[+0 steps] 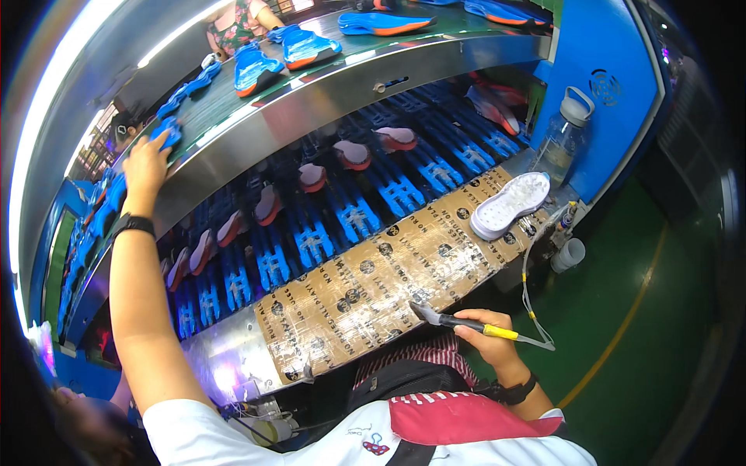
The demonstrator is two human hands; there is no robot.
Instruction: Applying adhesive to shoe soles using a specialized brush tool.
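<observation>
My left hand [148, 172] reaches up to the raised conveyor at the left. Its fingers are closed on the near end of a blue shoe sole [169, 132], partly hidden by the fingers. In my right hand [494, 342], low in front of me, is a glue brush [460, 321] with a black and yellow handle. A thin tube [526, 292] runs from its rear end. The brush tip lies over the front edge of the cardboard-covered ledge [373, 291]. A white shoe sole [511, 205] rests on the ledge's right end, away from both hands.
More blue and orange soles [311, 46] lie on the upper conveyor [221, 101]. Below it, pinkish soles [353, 154] stand along blue racks [357, 220]. A clear bottle [561, 140] and a white cup [569, 255] are at the right. Another person [237, 27] is beyond the conveyor.
</observation>
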